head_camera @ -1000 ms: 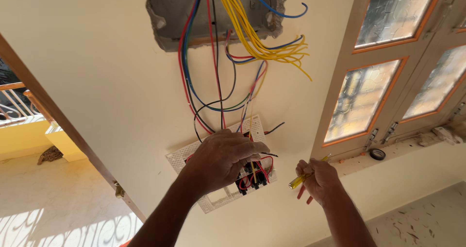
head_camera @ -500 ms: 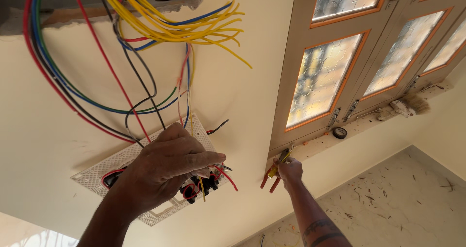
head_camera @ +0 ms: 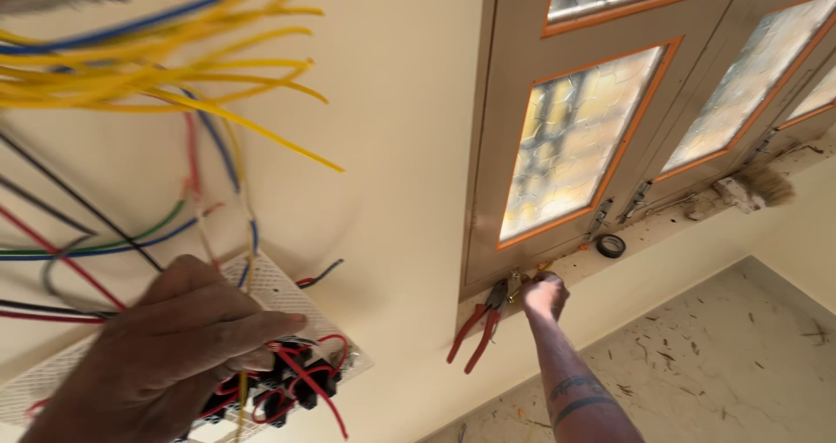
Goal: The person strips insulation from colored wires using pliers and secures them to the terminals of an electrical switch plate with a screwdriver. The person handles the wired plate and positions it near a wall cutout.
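Hands on switch plate and pliers at the wall

Left hand [head_camera: 178, 347] nearest to me, low left in the head view. Palm and fingers spread flat over a white perforated switch plate [head_camera: 287, 290], pressing it against the cream wall [head_camera: 401, 147]. Hand is wide, laid on the plate rather than wrapped round it. Black switch modules [head_camera: 292, 386] show just under my fingertips, with short red jumper wires [head_camera: 313, 382] looping between them.

Loose wiring above and left of that hand: red, blue, black and green wires [head_camera: 87, 251] run in from the left edge toward the plate. Higher up, a blurred fan of yellow wires [head_camera: 174, 86] sticks out from the top left.

Right hand [head_camera: 546, 295] further off, arm stretched out to the ledge [head_camera: 662, 234] at the foot of the window frame. Fingers are closed on the head end of red-handled pliers [head_camera: 483, 321]; the two handles hang down-left, splayed apart, against the wall. Something small and yellow shows beside the knuckles; I cannot tell what.

On the same ledge, to the right of that hand and apart from it, a black tape roll [head_camera: 610, 245]. Further right, a brush [head_camera: 756, 184] lies on the ledge.

Beyond: patterned glass window panes [head_camera: 575, 138] in orange-trimmed frames, and a speckled floor [head_camera: 740, 365] below.
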The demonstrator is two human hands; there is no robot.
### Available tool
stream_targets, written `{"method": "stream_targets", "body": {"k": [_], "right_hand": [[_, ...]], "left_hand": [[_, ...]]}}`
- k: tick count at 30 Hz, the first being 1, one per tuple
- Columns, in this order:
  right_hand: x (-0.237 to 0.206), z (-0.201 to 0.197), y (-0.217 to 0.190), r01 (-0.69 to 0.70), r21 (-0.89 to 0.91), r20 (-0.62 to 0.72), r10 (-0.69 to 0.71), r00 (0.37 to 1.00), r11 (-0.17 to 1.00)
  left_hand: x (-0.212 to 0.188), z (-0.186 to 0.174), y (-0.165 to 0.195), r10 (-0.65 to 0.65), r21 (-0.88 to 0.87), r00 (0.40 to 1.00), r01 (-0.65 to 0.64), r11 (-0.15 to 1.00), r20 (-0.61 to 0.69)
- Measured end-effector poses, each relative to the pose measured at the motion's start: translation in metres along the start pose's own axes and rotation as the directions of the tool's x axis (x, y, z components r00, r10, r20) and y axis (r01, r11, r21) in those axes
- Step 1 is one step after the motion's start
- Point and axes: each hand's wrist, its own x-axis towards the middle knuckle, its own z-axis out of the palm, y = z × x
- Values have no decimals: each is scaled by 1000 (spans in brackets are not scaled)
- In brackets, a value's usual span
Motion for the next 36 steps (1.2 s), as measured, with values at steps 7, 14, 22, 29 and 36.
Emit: {"method": "stream_targets", "body": {"k": [7,14,22,29,36], "right_hand": [[-5,24,38,168,105,-150,-151,977,980],[-90,41,40,84,-203,211,-41,977,976],[-118,40,26,-17,-200,317,81,945,980],[-131,8,-10,37,-257,418,77,905,966],[-142,1,-1,-225,234,428,107,897,946]], "left_hand": [[-4,-3,1,-163,148,986,156,977,34],[8,0,13,29,100,997,-22,995,-68],[2,0,28,-3,97,992,15,995,-128],[-14,-5,53,143,124,958,-115,986,-248],[-44,-30,81,227,324,936,-133,937,-271]]}}
